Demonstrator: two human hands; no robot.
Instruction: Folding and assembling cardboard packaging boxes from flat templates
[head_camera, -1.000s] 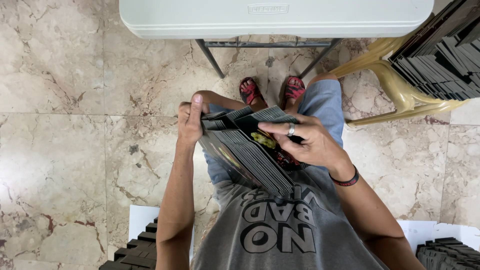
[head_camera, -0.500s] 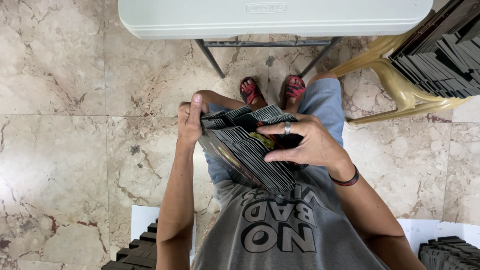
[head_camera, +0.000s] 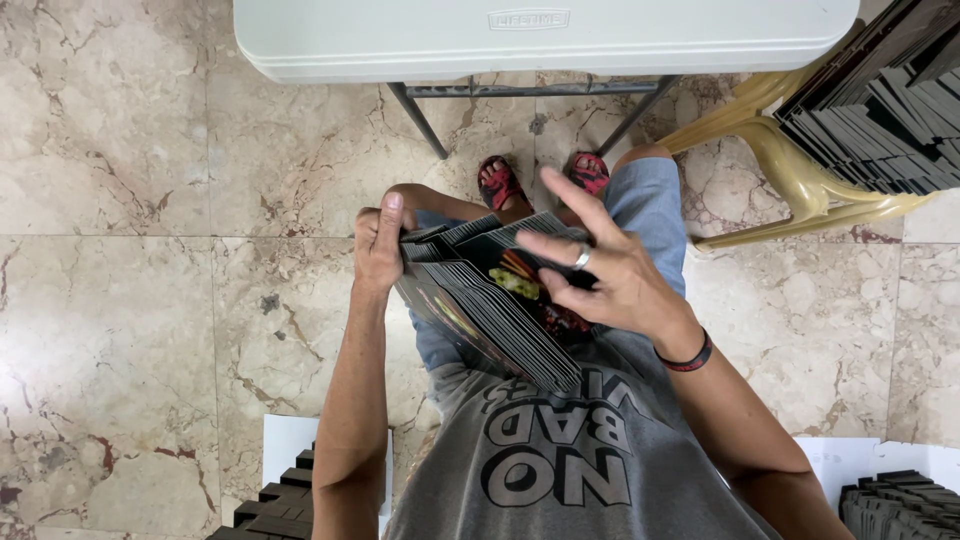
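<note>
A fanned stack of dark, thin printed sleeves (head_camera: 490, 310) rests over the seated person's lap, above the marble floor (head_camera: 150, 300); colourful artwork shows on the top face. The left hand (head_camera: 380, 245) grips the stack's far edge; the right hand (head_camera: 600, 275), fingers spread wide, touches the top sleeve, partly hiding its artwork.
</note>
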